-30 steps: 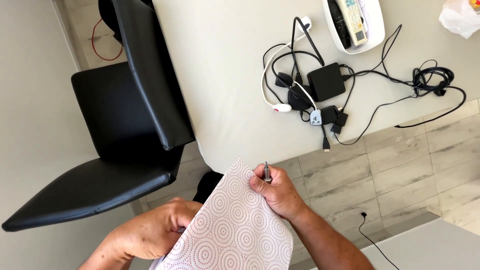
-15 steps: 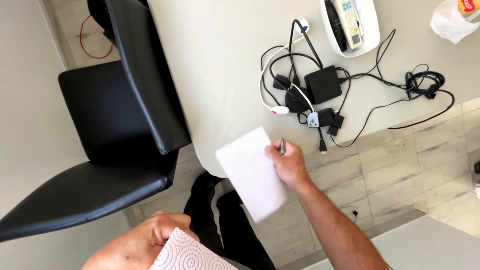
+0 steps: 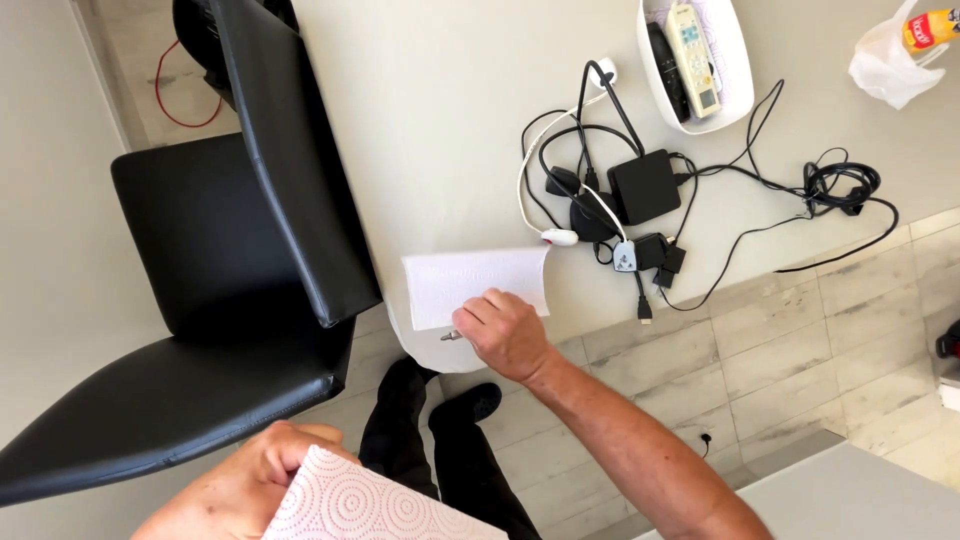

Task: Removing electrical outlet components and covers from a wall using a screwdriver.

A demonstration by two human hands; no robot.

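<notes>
— Moved since before: right hand (image 3: 508,330) has laid the white paper sheet (image 3: 475,284) flat at the pale table (image 3: 450,110) edge, fingers curled around a small metal pen (image 3: 452,336).

— Left hand (image 3: 255,485)?

— Low, closed around a pink circle-patterned paper towel (image 3: 345,510).

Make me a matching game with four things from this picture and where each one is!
Things:
1. white paper sheet
2. patterned paper towel
3. remote controls
4. black chair

Places:
A. in the white tray
B. on the table edge under the right hand
C. beside the table, on the floor
D. in the left hand

Pairs: 1-B, 2-D, 3-A, 4-C
</notes>
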